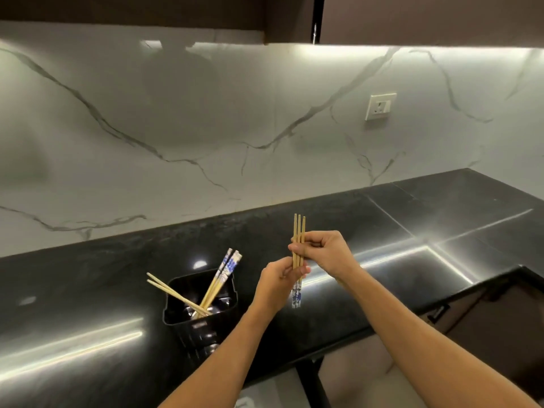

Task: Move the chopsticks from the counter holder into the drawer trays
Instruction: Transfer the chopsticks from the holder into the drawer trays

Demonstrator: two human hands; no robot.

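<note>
A black square holder (pixel 197 320) stands on the dark counter at lower left. Several bamboo chopsticks (pixel 219 279) lean inside it, some with blue-and-white patterned ends up, two plain ones slanting left. To its right, above the counter, both hands hold a small upright bundle of three chopsticks (pixel 299 231), tips up and patterned ends down. My left hand (pixel 279 282) grips the bundle low down. My right hand (pixel 323 254) pinches it higher up.
The glossy black counter (pixel 412 231) runs along a white marble backsplash with a wall socket (pixel 380 106). A dark sink or recess (pixel 500 316) lies at lower right. Below the counter edge, pale floor shows; no drawer interior is visible.
</note>
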